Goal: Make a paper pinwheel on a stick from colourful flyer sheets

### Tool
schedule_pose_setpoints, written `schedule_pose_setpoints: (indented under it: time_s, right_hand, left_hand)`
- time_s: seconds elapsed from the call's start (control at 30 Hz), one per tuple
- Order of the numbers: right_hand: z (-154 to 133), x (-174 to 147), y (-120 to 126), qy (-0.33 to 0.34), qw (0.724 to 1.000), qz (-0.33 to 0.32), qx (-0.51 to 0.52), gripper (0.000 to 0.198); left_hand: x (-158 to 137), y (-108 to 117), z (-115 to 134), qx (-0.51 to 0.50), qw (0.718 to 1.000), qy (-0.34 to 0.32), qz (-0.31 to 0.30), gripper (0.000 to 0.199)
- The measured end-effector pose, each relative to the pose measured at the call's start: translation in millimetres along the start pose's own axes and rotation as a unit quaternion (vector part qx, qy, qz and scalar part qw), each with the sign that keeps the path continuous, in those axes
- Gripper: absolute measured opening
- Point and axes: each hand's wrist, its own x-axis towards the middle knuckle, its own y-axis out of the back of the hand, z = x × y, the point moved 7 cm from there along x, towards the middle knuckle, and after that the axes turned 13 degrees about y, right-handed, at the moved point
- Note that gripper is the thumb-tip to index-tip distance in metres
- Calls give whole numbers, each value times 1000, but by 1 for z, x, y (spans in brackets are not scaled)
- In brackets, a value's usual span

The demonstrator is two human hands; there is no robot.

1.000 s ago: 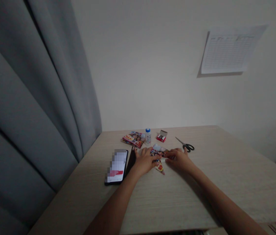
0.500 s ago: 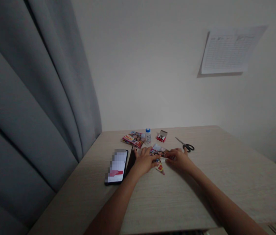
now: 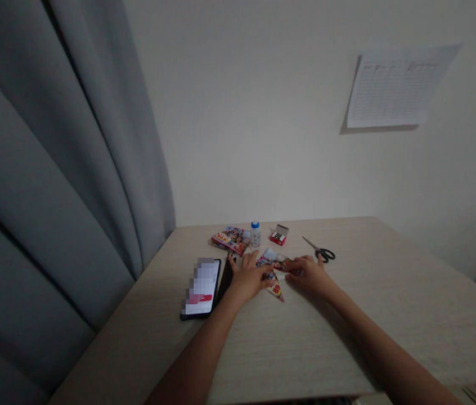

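A colourful printed paper (image 3: 272, 257), folded with pointed corners, lies on the table between my hands. My left hand (image 3: 247, 279) is over its left part, thumb and forefinger closed on the paper and the other fingers spread. On the right side, my right hand (image 3: 310, 274) pinches the paper's edge with its fingertips. One triangular tip bearing the number 89 points towards me below the left fingers. Fingers hide part of the folds. Black-handled scissors (image 3: 326, 255) lie just beyond my right hand.
A phone (image 3: 202, 289) rests left of my left hand, with a dark flat object beside it. Farther back are a stack of printed papers (image 3: 230, 240), a blue-capped bottle (image 3: 255, 236) and an open small red box (image 3: 278, 238). A grey curtain (image 3: 73, 169) hangs at left.
My left hand's fingers have shifted slightly left, uncovering a little more of the paper. My right hand stays at the paper's right edge.
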Motion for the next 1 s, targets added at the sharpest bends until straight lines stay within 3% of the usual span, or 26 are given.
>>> schedule_pose_setpoints:
  time_s: [1.0]
  right_hand:
    - [-1,1,-1,-10,1000,-13,-2,23]
  left_hand:
    - [0,-3,5,-25,999,-27,-39,37]
